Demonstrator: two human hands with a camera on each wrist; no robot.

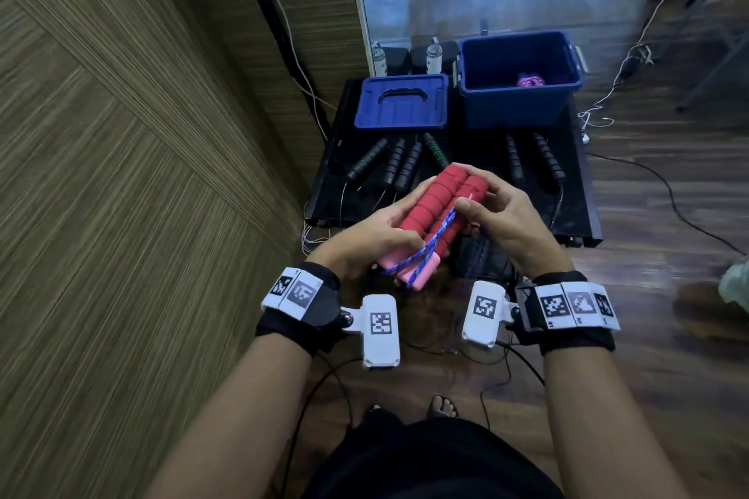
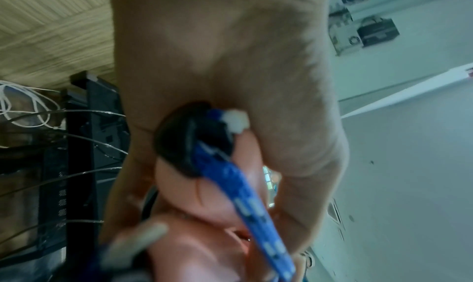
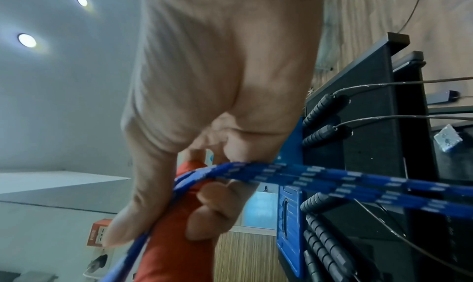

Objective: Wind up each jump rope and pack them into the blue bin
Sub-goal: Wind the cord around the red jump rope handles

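Left hand [image 1: 379, 233] is gripping the paired red jump-rope handles [image 1: 435, 211] from beneath while right hand [image 1: 500, 217] is pinching the blue cord [image 1: 439, 225] against them.

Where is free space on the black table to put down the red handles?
On the black table, a bare strip lies between the green-banded handles and the black pair, before the blue bin. Left of it, below the lid, is crowded.

Perhaps a home room, wood floor [image 1: 648, 296], wall socket [image 3: 98, 262]
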